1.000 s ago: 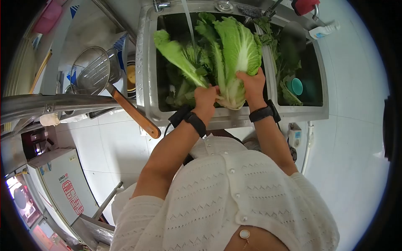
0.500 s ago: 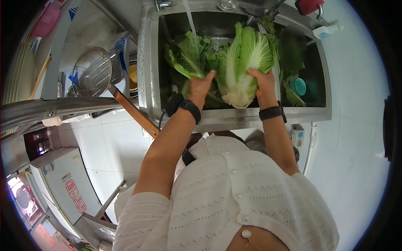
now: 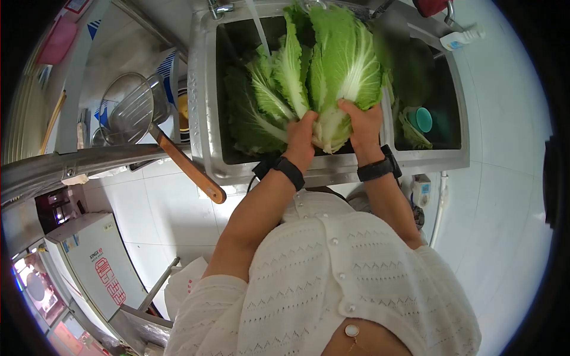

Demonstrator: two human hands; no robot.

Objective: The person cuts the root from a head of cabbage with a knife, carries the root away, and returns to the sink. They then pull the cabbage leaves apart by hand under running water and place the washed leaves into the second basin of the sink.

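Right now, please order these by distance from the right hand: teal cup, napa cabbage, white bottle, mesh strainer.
1. Napa cabbage, held in the right hand.
2. Teal cup, in the right basin.
3. White bottle, beyond that basin, further right.
4. Mesh strainer, far to the left.

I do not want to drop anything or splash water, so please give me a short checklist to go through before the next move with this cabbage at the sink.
1. Both hands grip the cabbage: ok. The left hand and the right hand clasp the base of the cabbage.
2. Cabbage held over the sink: ok. It is above the left basin.
3. Water running: ok. A stream falls at the back of the basin.
4. Stream meets the cabbage: cannot tell. It comes down by the left outer leaves.
5. Free room in the basin: not ok. Loose leaves lie under the cabbage.
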